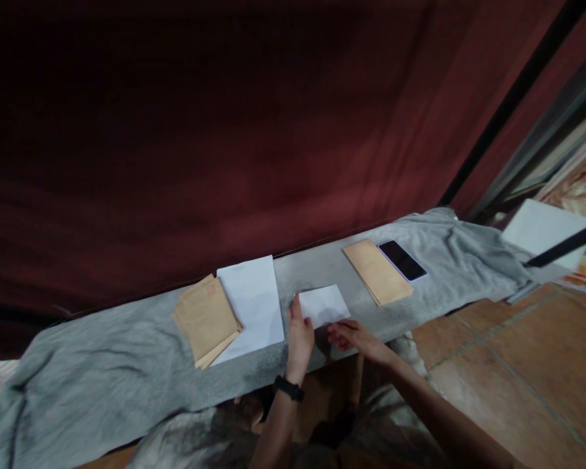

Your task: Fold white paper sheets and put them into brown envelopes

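A small white sheet of paper (326, 303), apparently folded, lies in front of me on a grey cloth-covered bench. My left hand (301, 335), with a black band on the wrist, holds the paper at its left edge, fingers pointing away from me. At the lower right edge of the paper is my right hand (354, 337), its fingers loosely bent and apart; whether they touch the paper is hard to tell. To the left, a stack of larger white sheets (256, 306) lies partly beneath a pile of brown envelopes (208, 319).
More brown envelopes (377, 270) lie to the right, beside a dark-screened phone (402, 260). Behind the grey cloth (112, 371) hangs a dark red curtain (215, 143). A black pole (512, 104) slants at the right, above tiled floor (522, 365).
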{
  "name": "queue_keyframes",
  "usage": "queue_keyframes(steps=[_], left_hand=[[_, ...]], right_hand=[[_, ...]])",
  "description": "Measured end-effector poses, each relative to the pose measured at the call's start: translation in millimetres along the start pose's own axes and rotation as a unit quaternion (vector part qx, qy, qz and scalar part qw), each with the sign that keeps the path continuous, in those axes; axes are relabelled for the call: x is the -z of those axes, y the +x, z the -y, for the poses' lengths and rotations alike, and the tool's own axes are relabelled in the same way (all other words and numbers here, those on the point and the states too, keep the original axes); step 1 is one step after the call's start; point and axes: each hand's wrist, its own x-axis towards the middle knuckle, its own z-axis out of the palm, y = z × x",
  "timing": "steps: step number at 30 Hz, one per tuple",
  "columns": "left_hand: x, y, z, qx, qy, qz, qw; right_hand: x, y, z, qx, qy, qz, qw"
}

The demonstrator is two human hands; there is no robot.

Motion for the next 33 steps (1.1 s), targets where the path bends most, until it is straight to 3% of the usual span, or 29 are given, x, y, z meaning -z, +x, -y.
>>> queue_keyframes(steps=[2, 4, 7, 10, 12, 16, 25, 28, 33], left_hand=[[1.3, -1.1, -4.3, -0.001, 0.034, 0.016, 0.999], [1.5, -4.1, -9.6, -0.017, 0.076, 0.016, 0.997], [-0.6, -10.7, -16.6, -0.053, 0.153, -0.008, 0.987], [-7.1, -16.7, -20.5, -0.102, 0.204, 0.003, 0.974], [-13.2, -19.1, -20.5, -0.144, 0.21, 0.04, 0.966], [-22.5, -20.3, -15.6, -0.17, 0.217, 0.09, 0.957], [-20.1, -24.9, -13.0, -0.113, 0.282, 0.043, 0.952], [-19.7, -27.3, -15.0, -0.11, 0.299, 0.034, 0.947], [-21.4, -27.7, -16.8, -0.111, 0.323, 0.047, 0.939]], right_hand=[[4.2, -0.3, 2.4, 0.047, -0.064, -0.02, 0.997], [6.0, 1.6, 5.5, 0.141, -0.189, -0.07, 0.969], [4.1, 6.9, 5.3, 0.252, -0.394, -0.131, 0.874], [-1.6, 11.8, -2.7, 0.274, -0.523, -0.12, 0.798], [-4.9, 13.5, -9.5, 0.273, -0.567, -0.107, 0.77], [-5.4, 13.3, -17.8, 0.266, -0.595, -0.116, 0.75], [10.0, 12.1, -23.1, 0.293, -0.637, -0.188, 0.688], [12.7, 12.1, -24.3, 0.281, -0.642, -0.19, 0.688], [4.7, 20.2, -15.6, 0.257, -0.622, -0.181, 0.717]])
